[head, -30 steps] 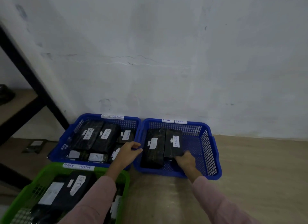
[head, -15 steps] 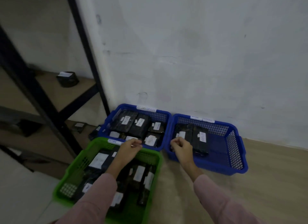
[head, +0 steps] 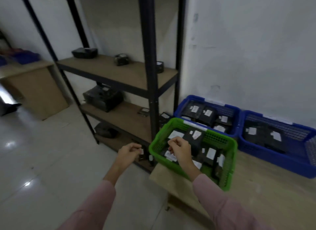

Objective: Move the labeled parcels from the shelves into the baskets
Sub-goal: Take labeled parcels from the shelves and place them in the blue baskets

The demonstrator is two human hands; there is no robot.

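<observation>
Both hands hang in front of the body with fingers loosely curled, and neither looks to have hold of anything. The right hand (head: 179,149) hovers over the near left corner of the green basket (head: 220,140), above labeled parcels already lying in it. The left hand (head: 129,152) is out past that basket's left wall, in front of the black shelves (head: 150,75). A white patch sits just off the left fingertips. It reads as a label on a small dark parcel (head: 141,158) at the front corner of the lowest shelf rather than something pinched, though blur leaves that unsure. The next pick turns on one relation: every parcel yet to be moved lies left of and ahead of the hands, away from the baskets. That small parcel is nearest, and a rounded parcel (head: 106,130) lies further left on the same shelf. The big parcel (head: 103,98) is on the middle shelf, and the upper parcels (head: 84,52) are highest and farthest. The left hand is therefore the nearer one for all of them, while the right would have to cross over the basket rim. The big parcel's long side seems to run along its shelf, so a reach from the front meets its broad face. The two blue baskets (head: 179,110) (head: 273,163) stand to the right against the wall.
</observation>
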